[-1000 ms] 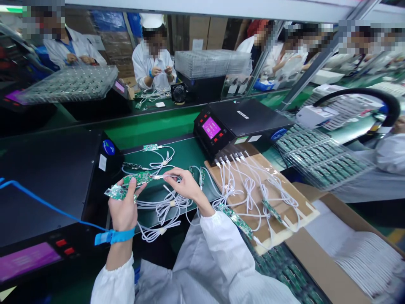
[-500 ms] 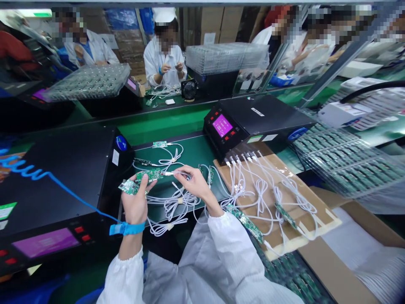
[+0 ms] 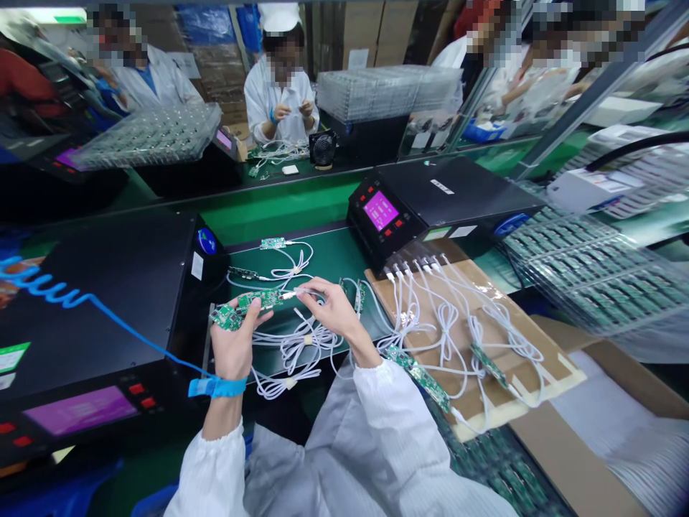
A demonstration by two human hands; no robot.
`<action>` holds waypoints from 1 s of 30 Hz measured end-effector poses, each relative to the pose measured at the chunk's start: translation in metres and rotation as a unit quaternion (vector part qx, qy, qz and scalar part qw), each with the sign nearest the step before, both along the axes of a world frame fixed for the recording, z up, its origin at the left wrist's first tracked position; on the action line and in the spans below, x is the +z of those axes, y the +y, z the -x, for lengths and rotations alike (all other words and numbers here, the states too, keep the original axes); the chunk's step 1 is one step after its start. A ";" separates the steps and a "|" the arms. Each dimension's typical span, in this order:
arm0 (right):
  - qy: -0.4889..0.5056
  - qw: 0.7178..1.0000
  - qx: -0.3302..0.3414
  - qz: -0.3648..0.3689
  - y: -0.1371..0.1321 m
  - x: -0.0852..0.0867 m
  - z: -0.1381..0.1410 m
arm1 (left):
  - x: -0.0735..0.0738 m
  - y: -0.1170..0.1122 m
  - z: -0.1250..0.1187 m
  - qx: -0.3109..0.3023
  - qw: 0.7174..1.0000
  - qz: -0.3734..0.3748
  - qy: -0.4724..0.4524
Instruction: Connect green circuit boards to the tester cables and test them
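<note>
Green circuit boards [image 3: 259,299] are pinched between the thumb and fingers of my left hand [image 3: 235,345], which wears a blue wrist strap [image 3: 217,387]. At the boards' right end, my right hand [image 3: 332,307] grips the white plug of a USB cable [image 3: 291,294]. The plug meets the board's edge; how far it is seated I cannot tell. Below my hands lie coiled white cables [image 3: 306,345] on the green bench. Behind them, another circuit board [image 3: 273,243] sits with a cable attached.
A black tester [image 3: 430,201] with a lit purple screen has several white cables plugged into its front. They run over a cardboard sheet [image 3: 506,323] with boards on it. A second black tester [image 3: 108,301] stands left. Trays of boards [image 3: 603,273] lie right. A co-worker [image 3: 280,93] sits opposite.
The boards in my left hand have tilted slightly and shifted a little to the right. My right hand keeps its grip on the plug at the board's end.
</note>
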State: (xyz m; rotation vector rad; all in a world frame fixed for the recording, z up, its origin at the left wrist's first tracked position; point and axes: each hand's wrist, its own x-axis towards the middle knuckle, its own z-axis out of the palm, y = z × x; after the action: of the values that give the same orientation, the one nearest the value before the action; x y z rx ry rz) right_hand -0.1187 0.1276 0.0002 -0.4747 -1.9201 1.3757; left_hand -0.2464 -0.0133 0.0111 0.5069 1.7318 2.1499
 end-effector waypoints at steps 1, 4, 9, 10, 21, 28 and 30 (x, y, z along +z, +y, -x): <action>0.000 1.000 0.003 -0.001 0.000 0.000 0.001 | -0.001 -0.001 0.000 0.002 1.000 0.001 -0.001; 0.003 1.000 0.008 -0.007 -0.001 0.000 0.002 | -0.002 -0.001 0.002 0.007 1.000 0.005 0.002; 0.033 0.999 -0.012 -0.006 -0.004 -0.002 0.003 | 0.003 0.003 0.002 0.076 0.996 0.025 0.025; 0.045 0.998 -0.035 0.010 -0.004 -0.004 0.004 | 0.004 0.005 0.001 0.092 0.995 0.026 0.034; 0.048 0.976 -0.208 0.050 0.009 -0.009 -0.008 | 0.006 0.009 -0.005 0.129 0.991 -0.031 0.022; 0.094 0.986 -0.139 -0.023 -0.036 0.017 -0.003 | 0.008 0.014 -0.016 0.126 0.988 -0.019 0.084; 0.105 0.985 -0.119 -0.066 -0.051 0.017 0.007 | 0.008 0.017 -0.020 0.132 0.986 -0.007 0.097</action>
State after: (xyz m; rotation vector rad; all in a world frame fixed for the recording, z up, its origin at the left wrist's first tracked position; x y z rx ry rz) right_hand -0.1255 0.0764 0.0169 -0.4576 -1.7091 1.0921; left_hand -0.2262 0.0034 0.0193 0.5333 1.9875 2.3621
